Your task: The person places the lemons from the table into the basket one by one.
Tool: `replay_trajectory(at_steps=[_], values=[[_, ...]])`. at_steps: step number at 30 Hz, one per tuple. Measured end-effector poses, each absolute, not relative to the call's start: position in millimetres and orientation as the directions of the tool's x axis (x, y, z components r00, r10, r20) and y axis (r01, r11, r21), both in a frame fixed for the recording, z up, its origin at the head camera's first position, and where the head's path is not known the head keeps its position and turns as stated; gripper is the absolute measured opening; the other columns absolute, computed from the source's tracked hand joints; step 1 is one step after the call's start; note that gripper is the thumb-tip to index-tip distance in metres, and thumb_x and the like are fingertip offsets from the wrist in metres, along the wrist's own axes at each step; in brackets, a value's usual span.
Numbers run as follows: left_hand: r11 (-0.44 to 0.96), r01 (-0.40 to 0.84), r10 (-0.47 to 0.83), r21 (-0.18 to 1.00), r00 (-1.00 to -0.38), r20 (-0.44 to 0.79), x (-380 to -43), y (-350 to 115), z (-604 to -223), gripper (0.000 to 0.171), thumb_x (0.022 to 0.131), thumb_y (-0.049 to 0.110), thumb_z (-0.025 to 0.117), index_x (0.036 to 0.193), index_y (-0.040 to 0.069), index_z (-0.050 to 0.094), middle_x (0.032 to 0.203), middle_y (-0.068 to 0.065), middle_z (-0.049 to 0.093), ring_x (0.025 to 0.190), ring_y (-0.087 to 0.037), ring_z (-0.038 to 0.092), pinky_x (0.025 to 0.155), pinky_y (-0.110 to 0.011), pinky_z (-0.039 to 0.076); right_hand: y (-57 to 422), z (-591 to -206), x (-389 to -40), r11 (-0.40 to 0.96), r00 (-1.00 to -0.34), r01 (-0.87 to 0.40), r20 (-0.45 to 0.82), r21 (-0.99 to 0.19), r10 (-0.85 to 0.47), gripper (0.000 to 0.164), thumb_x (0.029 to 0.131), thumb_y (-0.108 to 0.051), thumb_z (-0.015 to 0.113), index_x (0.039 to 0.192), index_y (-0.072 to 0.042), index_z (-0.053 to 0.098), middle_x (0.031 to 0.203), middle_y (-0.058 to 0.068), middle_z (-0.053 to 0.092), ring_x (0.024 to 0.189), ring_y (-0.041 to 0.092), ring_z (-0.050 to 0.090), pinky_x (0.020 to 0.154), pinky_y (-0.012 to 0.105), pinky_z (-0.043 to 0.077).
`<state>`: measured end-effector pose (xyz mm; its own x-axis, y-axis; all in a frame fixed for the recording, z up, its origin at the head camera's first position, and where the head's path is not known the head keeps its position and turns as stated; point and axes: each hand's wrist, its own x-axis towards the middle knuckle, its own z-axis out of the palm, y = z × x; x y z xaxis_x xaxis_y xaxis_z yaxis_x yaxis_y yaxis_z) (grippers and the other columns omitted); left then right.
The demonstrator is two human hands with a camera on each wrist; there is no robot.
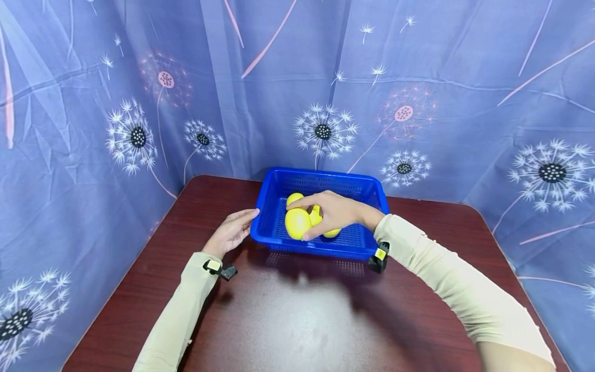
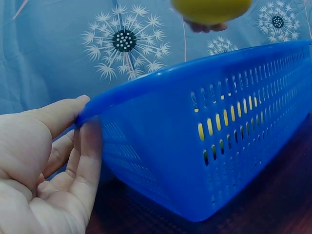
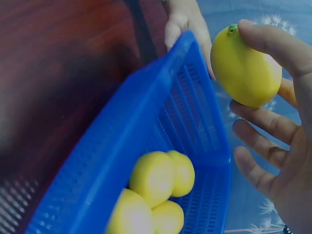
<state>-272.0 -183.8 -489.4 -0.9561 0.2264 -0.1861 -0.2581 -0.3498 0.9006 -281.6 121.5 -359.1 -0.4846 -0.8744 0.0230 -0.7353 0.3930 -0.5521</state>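
Observation:
A blue plastic basket (image 1: 321, 249) with slotted walls stands on the table, several yellow lemons (image 3: 152, 179) lying inside it. My left hand (image 1: 232, 231) pinches the basket's left rim between thumb and fingers, as the left wrist view shows up close. Above the basket, my right hand (image 1: 337, 211) holds one lemon (image 3: 246, 68) between thumb and fingertips; a small green stem end shows on it. In the left wrist view that lemon (image 2: 212, 10) hangs higher than the rim. From the head, the right hand covers part of the lemons below.
The dark red-brown wooden table (image 1: 297, 320) reaches toward the person, with a bright light patch in front of the basket. A blue curtain (image 1: 279, 103) with dandelion prints hangs behind and at both sides.

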Motion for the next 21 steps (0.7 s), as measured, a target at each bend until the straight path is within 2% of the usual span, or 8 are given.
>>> replay_trajectory(at_steps=[3,9,17,21], values=[[-0.352,-0.259,0.222,0.899,-0.957,-0.189,-272,-184,-489,0.016,0.106,0.011,0.057,0.099,0.013,0.070,0.092,0.002,0.073,0.085,-0.008,0.068,0.074,-0.018,0.057,119,-358,-292,0.410,-0.489,-0.731,0.000,-0.545,-0.872,0.074,0.082,-0.043,0.085,0.145,-0.014,0.058,0.140,-0.001,0.063,0.107,0.020,0.062,0.087,0.045,0.058],[-0.348,-0.254,0.224,0.902,-0.957,-0.183,-272,-183,-488,0.012,0.105,0.013,0.059,0.101,0.013,0.070,0.094,0.002,0.073,0.087,-0.008,0.068,0.076,-0.019,0.057,117,-362,-312,0.448,-0.493,-0.729,-0.057,-0.518,-0.868,0.075,0.084,-0.045,0.083,0.147,-0.016,0.056,0.144,-0.003,0.060,0.107,0.019,0.059,0.091,0.046,0.055],[-0.334,-0.272,0.225,0.902,-0.953,-0.204,-269,-184,-491,0.008,0.105,0.014,0.059,0.106,0.012,0.067,0.097,0.002,0.072,0.089,-0.008,0.068,0.078,-0.020,0.057,112,-377,-333,0.489,-0.507,-0.720,-0.108,-0.493,-0.855,0.074,0.084,-0.047,0.083,0.148,-0.023,0.055,0.143,-0.007,0.059,0.111,0.022,0.059,0.090,0.040,0.054],[-0.331,-0.259,0.233,0.907,-0.954,-0.187,-270,-184,-490,0.008,0.105,0.016,0.060,0.107,0.012,0.067,0.099,0.002,0.072,0.091,-0.008,0.068,0.080,-0.020,0.057,106,-379,-341,0.495,-0.515,-0.731,-0.095,-0.470,-0.852,0.074,0.084,-0.047,0.083,0.147,-0.022,0.055,0.143,-0.005,0.060,0.111,0.022,0.059,0.091,0.039,0.054]])
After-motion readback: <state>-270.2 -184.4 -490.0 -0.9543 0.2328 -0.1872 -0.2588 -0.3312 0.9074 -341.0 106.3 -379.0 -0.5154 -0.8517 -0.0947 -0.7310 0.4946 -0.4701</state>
